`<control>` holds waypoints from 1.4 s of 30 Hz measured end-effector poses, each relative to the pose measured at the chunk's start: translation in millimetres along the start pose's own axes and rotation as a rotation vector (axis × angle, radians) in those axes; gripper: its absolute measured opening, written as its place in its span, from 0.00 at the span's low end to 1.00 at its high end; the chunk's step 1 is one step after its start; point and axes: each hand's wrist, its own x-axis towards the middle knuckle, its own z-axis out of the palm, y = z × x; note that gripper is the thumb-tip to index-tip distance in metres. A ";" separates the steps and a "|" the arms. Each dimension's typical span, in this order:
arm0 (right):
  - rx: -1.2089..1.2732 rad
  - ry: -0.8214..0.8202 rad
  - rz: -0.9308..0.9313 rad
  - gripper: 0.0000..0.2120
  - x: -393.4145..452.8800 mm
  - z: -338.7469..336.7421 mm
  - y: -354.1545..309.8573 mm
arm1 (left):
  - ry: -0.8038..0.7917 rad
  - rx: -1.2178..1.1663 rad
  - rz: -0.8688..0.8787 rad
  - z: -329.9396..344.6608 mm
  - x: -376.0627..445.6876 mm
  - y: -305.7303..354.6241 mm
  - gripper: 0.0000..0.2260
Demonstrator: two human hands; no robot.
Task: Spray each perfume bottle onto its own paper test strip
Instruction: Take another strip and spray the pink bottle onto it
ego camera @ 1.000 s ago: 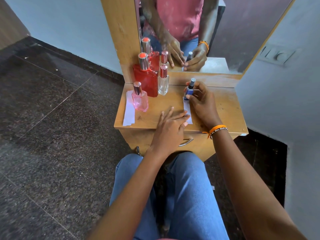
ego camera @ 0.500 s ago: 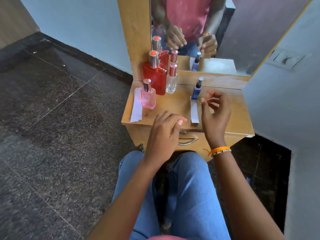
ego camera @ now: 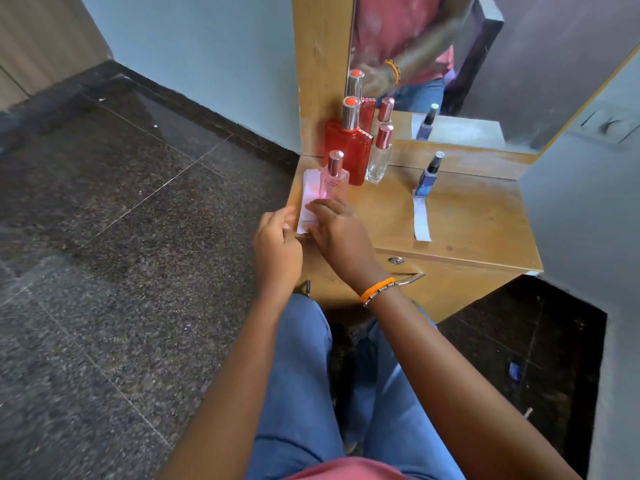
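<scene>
A small blue bottle stands on the wooden dresser top with one white strip lying in front of it. At the left edge a pink bottle stands beside a stack of white paper strips. A large red bottle and a small clear bottle stand behind it. My right hand rests on the strips, fingers touching the paper. My left hand is at the stack's near left corner, fingertips at the paper's edge; whether it grips the paper is unclear.
A mirror rises behind the bottles and reflects them and my arms. A drawer with a metal handle and a lock sits below the top. Dark stone floor lies to the left, a grey wall to the right.
My right hand let go of the blue bottle and crossed left to the stack of strips. My left hand left the strip by the blue bottle and moved left too.
</scene>
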 end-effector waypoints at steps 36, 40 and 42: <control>0.257 0.206 0.275 0.03 12.9 -12.7 -2.8 | -0.127 0.201 0.072 0.6 15.9 4.6 0.18; 0.258 0.207 0.264 0.03 13.6 -10.6 -0.2 | -0.115 0.167 0.052 3.9 12.3 7.7 0.15; 0.258 0.205 0.260 0.03 13.6 -10.3 0.1 | -0.109 0.184 0.062 6.0 12.7 6.7 0.15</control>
